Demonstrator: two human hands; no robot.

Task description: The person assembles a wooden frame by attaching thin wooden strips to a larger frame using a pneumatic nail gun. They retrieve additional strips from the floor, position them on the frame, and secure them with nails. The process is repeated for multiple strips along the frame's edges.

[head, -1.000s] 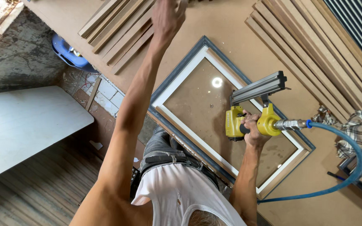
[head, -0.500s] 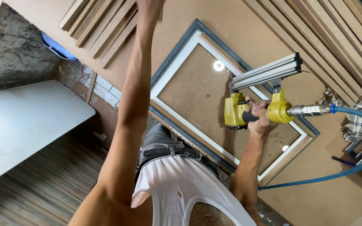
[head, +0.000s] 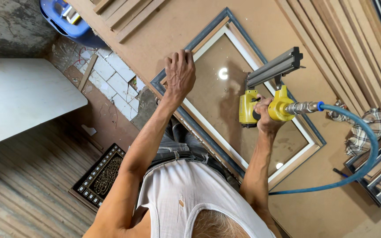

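Yellow pneumatic nail gun (head: 265, 105) with grey metal magazine, gripped over a glazed picture frame (head: 239, 94) lying on a brown board worktop (head: 155, 48). Right hand (head: 265, 117) wrapped tight around the gun's handle, fingers closed on it, nose of the tool toward the frame's inner white strip; blue air hose (head: 367, 145) running off from the handle's rear coupling in a curve to the right. Left hand (head: 179, 72) pressed flat on the frame's near corner, fingers (head: 181, 57) spread and slightly bent over the grey outer moulding, holding nothing. Half a second earlier, that arm stretched far up beyond the frame; now drawn back onto its corner, gun barely shifted. Beyond: loose wooden strips (head: 124, 13) stacked on the board, blue plastic tub (head: 65, 20) at the top left, checked cloth (head: 371, 123) at the right edge, patterned mat (head: 100, 176) on the floor below.
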